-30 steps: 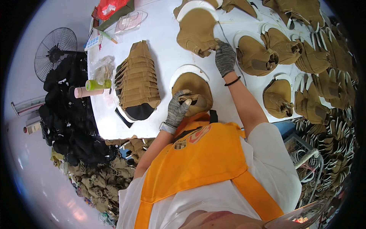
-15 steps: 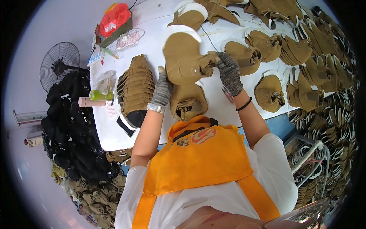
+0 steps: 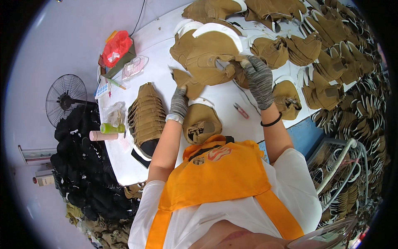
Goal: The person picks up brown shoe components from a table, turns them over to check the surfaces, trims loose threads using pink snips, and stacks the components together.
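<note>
A brown shoe upper [image 3: 205, 58] with a white stiff rim is held above the table between my two grey-gloved hands. My left hand [image 3: 179, 104] is closed on a brown flap [image 3: 187, 83] at its lower left. My right hand [image 3: 258, 79] pinches the strap end at its right side. Just below, another brown shoe upper [image 3: 202, 120] lies on the table close to my apron. Red-handled thread snips [image 3: 241, 111] lie to its right. Left of my left hand rests a long stack of nested brown uppers [image 3: 147, 110].
The white table [image 3: 224, 133] carries rows of brown uppers [image 3: 302, 50] along its far and right sides. At its left stand a green roll [image 3: 112, 128], a pink cylinder [image 3: 102, 135] and a box with a red bag [image 3: 117, 47]. A fan [image 3: 65, 101] and wire cart [image 3: 338, 166] flank it.
The upper has moved away from me and turned, with its flap now spread to the left. My right hand has shifted slightly right, and the snips show more fully.
</note>
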`<state>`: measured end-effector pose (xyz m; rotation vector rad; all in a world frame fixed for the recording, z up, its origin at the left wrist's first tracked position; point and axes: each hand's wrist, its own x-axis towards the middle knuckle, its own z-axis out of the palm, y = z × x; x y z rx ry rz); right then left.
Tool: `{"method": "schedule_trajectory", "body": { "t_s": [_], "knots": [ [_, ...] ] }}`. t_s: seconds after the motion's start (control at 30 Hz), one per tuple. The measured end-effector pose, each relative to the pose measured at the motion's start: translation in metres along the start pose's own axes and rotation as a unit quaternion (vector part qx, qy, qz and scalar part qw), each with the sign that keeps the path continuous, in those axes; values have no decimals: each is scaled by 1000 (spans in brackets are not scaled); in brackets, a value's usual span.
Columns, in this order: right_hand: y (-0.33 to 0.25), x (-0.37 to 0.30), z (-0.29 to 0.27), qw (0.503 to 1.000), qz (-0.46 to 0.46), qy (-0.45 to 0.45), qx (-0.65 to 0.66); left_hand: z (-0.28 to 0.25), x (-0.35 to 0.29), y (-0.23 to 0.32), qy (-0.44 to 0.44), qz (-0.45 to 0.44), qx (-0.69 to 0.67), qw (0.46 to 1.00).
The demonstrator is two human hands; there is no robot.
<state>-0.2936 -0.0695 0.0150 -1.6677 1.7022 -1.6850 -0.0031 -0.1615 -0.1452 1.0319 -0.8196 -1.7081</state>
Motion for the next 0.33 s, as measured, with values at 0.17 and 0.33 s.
{"method": "schedule_trajectory", "body": {
  "t_s": [0.17,0.33],
  "knots": [
    [-13,-10,3,999,-17,-35,7,50,-31,53,-143,8,-49,989],
    [-64,-11,7,982,47,-142,114,89,-106,117,-171,-44,-213,961]
  ]
}}
